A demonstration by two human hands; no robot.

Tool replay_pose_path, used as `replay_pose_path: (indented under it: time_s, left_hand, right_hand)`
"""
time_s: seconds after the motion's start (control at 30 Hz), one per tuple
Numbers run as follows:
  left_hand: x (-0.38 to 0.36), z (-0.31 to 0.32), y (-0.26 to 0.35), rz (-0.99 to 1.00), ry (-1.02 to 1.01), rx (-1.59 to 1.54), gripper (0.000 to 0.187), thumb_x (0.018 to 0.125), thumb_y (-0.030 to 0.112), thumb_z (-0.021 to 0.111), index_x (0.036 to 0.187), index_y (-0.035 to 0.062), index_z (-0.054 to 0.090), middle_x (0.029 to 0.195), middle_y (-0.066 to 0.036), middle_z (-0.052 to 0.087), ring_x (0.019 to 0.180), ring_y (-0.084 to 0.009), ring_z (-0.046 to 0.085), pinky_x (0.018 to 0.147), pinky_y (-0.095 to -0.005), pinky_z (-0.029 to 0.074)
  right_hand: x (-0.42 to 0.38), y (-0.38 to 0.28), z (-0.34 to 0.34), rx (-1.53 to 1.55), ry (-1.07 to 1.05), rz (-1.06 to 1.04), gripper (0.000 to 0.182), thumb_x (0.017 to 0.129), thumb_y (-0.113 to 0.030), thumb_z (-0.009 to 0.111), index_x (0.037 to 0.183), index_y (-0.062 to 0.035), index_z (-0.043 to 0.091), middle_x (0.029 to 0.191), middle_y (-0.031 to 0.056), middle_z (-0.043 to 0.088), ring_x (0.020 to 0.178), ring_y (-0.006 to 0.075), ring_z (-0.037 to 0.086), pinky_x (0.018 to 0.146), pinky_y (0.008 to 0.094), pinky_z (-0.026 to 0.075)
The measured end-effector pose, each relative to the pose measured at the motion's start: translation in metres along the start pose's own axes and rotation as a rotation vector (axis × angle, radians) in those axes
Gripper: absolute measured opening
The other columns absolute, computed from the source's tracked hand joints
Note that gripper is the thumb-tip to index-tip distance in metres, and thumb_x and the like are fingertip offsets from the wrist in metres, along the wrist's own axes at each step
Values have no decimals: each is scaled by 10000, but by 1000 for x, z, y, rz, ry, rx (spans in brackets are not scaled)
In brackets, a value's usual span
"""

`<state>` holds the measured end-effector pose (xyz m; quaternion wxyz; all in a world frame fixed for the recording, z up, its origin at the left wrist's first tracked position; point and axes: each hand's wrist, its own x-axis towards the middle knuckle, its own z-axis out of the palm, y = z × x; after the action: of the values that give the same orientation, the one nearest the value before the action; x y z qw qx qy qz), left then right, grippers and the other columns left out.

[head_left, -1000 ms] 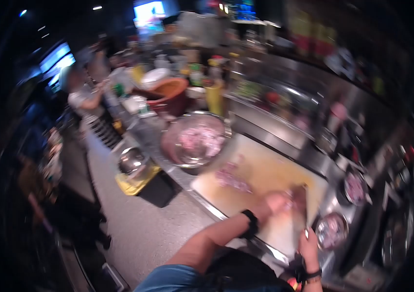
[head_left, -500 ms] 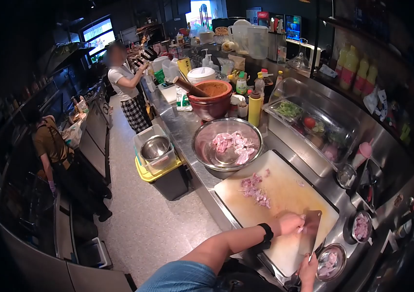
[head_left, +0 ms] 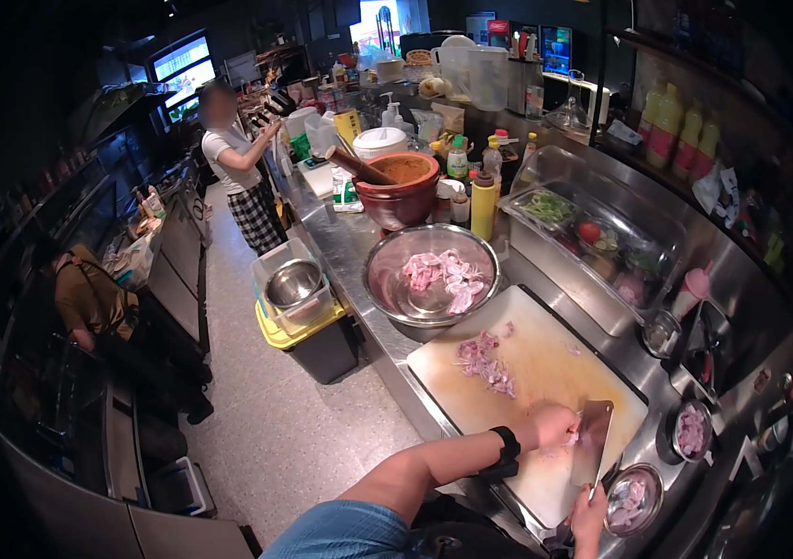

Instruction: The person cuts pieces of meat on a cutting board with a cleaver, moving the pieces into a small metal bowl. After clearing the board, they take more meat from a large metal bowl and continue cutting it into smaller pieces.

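My left hand (head_left: 556, 427), with a dark band at the wrist, is closed in a pinch on a small pink piece on the white cutting board (head_left: 564, 354). Just right of it is the broad blade of a cleaver (head_left: 593, 436). The handle of the cleaver is held in my right hand (head_left: 588, 514) at the board's lower right corner. Chopped pinkish pieces (head_left: 485, 363) lie on the board's upper left part. Beyond the board, a large metal bowl (head_left: 379, 289) holds pale pink meat (head_left: 446, 275). A small bowl (head_left: 657, 503) with pink pieces is beside my right hand.
Another small bowl (head_left: 676, 436) stands at the right. Behind are a clear-lidded container (head_left: 545, 244), a yellow bottle (head_left: 483, 207) and a red mortar (head_left: 394, 205). A bin (head_left: 322, 347) stands in the aisle. One person (head_left: 238, 158) stands ahead; another (head_left: 94, 293) bends at the left.
The person at the left has bent lower. The view has shifted slightly. My hands keep nearly the same places at the cleaver and the small piece.
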<state>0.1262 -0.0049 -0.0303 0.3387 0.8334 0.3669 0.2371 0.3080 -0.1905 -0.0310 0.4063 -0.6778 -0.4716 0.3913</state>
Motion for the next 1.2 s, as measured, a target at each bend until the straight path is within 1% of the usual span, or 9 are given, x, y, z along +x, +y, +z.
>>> replay_pose_path:
  time_s: [0.1,0.17,0.33,0.47,0.67,0.8,1.0,1.1,1.2]
  left_hand:
    - [-7,6,-1,84,14,-46,126,712,154,697,722,64,610,731,-168,634,729,-380,629,640,-464,488]
    - [-11,2,8,56,5,9,119,722,154,688,730,62,612,741,-171,634,733,-376,632,643,-469,488]
    - [-16,-4,14,33,-4,106,115,733,160,671,737,58,618,764,-177,637,756,-370,638,657,-479,491]
    - [-21,-3,17,41,7,108,106,742,146,654,736,46,618,779,-186,641,771,-374,641,677,-480,498]
    - [-25,-7,17,82,18,156,88,737,105,644,744,26,605,818,-195,637,793,-385,636,706,-486,505]
    - [-26,-3,13,119,65,174,94,725,97,652,753,26,596,836,-203,628,801,-392,630,704,-485,502]
    - [-21,3,5,-68,-25,-13,93,694,97,664,762,61,611,761,-176,633,743,-376,629,648,-463,491]
    - [-21,0,4,-116,-47,-36,91,692,101,661,773,72,635,741,-157,647,717,-339,642,631,-442,495]
    - [-15,14,-13,-158,-114,-162,118,699,124,667,812,89,678,769,-139,670,719,-296,655,638,-414,508]
  right_hand:
    - [-2,-8,0,45,-10,12,146,1001,-148,447,920,-32,483,487,22,427,316,126,414,290,282,357]
    - [-7,-24,0,95,-25,58,144,1003,-154,445,923,-39,477,489,24,421,317,128,413,288,281,364]
    - [-12,-1,-5,297,-17,173,149,1008,-186,449,933,-58,457,518,37,424,330,138,423,285,283,384]
    - [-20,-16,-5,221,-124,188,168,1005,-205,460,919,-61,450,537,46,442,343,143,441,291,290,403]
    - [-10,15,3,153,-113,184,188,997,-214,478,905,-50,462,535,52,461,357,147,471,301,295,429]
    - [-9,10,5,113,-83,173,173,997,-204,471,923,-47,471,533,46,458,356,141,468,300,292,427]
    - [-12,-14,9,48,-93,172,153,992,-183,463,943,-39,476,532,39,458,350,138,460,308,290,425]
    - [-13,-24,11,4,-95,195,147,989,-180,465,974,-35,486,534,39,458,349,135,455,308,289,416]
    - [-15,-33,14,-53,-103,155,157,985,-179,469,1002,-27,506,537,61,471,341,135,464,304,302,398]
